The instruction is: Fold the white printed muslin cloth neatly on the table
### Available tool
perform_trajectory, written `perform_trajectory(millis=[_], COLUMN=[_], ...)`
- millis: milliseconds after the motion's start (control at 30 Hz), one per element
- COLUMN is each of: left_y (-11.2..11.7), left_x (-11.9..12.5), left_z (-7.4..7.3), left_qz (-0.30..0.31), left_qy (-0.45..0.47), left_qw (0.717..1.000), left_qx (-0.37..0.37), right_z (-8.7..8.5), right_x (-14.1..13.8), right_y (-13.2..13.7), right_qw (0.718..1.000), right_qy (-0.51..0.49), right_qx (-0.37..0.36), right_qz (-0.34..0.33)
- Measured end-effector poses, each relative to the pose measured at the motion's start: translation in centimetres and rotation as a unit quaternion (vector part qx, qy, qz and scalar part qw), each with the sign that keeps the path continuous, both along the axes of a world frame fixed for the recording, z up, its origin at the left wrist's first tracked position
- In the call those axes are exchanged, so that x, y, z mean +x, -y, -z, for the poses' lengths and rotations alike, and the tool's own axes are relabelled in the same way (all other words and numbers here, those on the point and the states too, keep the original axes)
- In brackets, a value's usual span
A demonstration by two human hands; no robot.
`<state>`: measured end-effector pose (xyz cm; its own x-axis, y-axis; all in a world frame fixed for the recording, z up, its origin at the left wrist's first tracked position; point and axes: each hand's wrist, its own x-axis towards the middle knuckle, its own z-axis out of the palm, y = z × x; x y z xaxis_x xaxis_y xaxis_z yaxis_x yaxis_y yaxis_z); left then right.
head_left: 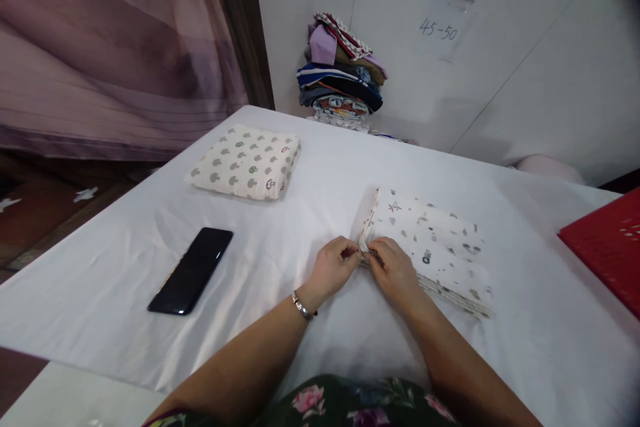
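A folded white cloth (435, 240) with small grey and brown prints lies on the table in front of me, its layers stacked at the near edge. Both hands meet at its near left corner. My left hand (334, 265), a silver bracelet on its wrist, pinches the corner from the left side. From the right, my right hand (393, 270) pinches the same corner, its fingers bent over the top layer. Farther back on the left lies a second folded cloth (245, 163), cream with a mushroom print, apart from my hands.
A black phone (193, 271) lies on the white tablecloth (300, 227) to the left. At the right edge is a red object (613, 240). A pile of folded clothes (343, 73) stands behind the table against the wall. A pinkish curtain (115, 47) hangs at the left.
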<state>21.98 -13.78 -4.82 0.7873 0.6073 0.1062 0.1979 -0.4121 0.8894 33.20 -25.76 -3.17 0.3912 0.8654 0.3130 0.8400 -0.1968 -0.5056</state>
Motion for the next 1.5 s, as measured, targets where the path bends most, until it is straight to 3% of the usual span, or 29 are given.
perform_trajectory(millis=[500, 667, 967, 1500], left_y=[0.10, 0.25, 0.43, 0.34], left_x=[0.11, 0.14, 0.18, 0.15], left_z=[-0.24, -0.19, -0.62, -0.04], left_qz=[-0.012, -0.016, -0.030, -0.014], left_qy=[-0.015, -0.015, -0.013, 0.029], left_qw=[1.000, 0.999, 0.995, 0.995], left_qx=[-0.017, -0.037, -0.089, -0.092], right_z=[-0.01, 0.11, 0.11, 0.42], right_x=[-0.49, -0.53, -0.44, -0.35], right_y=[-0.02, -0.03, 0.09, -0.03], right_qw=[0.997, 0.998, 0.998, 0.998], right_qy=[0.008, 0.042, 0.042, 0.036], right_qx=[0.076, 0.046, 0.054, 0.046], right_qz=[0.032, 0.005, 0.002, 0.011])
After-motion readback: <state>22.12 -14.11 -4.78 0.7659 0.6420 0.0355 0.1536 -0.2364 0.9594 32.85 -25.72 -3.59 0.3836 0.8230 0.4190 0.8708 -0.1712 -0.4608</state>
